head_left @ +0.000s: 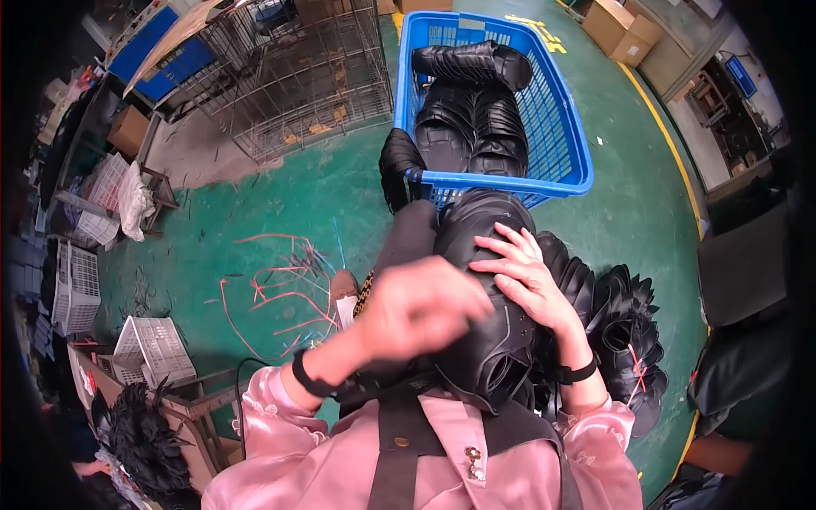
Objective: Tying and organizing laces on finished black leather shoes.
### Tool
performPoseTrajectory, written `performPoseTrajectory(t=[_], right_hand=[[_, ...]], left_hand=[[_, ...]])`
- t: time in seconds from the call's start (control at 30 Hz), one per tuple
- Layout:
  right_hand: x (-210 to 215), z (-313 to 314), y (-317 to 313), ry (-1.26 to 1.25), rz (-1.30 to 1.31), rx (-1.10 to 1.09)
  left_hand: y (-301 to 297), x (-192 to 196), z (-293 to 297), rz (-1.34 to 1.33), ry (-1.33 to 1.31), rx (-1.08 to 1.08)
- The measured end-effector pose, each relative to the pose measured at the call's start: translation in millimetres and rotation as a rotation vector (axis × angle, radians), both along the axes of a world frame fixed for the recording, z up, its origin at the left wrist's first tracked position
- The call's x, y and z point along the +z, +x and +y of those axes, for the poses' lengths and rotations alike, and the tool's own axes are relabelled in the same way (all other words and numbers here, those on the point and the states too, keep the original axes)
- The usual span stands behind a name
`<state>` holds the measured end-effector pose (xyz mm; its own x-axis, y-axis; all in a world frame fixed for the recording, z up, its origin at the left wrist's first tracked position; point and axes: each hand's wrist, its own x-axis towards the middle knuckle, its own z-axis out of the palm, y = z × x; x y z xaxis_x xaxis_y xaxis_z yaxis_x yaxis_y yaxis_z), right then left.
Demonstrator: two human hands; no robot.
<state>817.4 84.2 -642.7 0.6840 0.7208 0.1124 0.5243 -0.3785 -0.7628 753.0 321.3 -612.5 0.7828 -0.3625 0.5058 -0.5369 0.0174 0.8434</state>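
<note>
Green-painted workshop flooring is filling the scene, with loose red strips lying scattered across it. Starting at the left edge, white plastic crates are standing near a low bench, and a wire cage is sitting further back. Moving toward the middle, the left hand is appearing blurred, its fingers curled inward; whether it is gripping the black moulded piece or only resting against its left side cannot be told. That piece is sitting in the person's lap, just in front of the pink sleeves and dark apron straps. The right hand is lying flat on top of the piece, fingers spread and pressing on its rounded upper surface. Behind the hands, a blue plastic basket is holding several similar black pieces, with one more hanging over its near-left rim. Further right, a stack of nested black pieces is resting on the floor just beside the person's right forearm. Cardboard boxes are standing at the far right rear.
</note>
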Motion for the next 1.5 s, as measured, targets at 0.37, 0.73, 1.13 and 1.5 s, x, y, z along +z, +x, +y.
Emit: performPoseTrajectory(t=[0.37,0.73,1.13,1.5], right_hand=[[-5,-1,13,0.059,0.042,-0.034],[-2,-1,22,0.006,0.059,0.006],[-12,-5,51,0.071,0.148,-0.009],[-8,1,43,0.094,0.078,0.011]], left_hand=[[180,-153,60,-0.148,0.587,0.936],[309,-164,22,0.39,1.629,0.184],[334,-219,24,0.412,2.152,-0.122],[328,-151,107,0.452,0.68,0.347]])
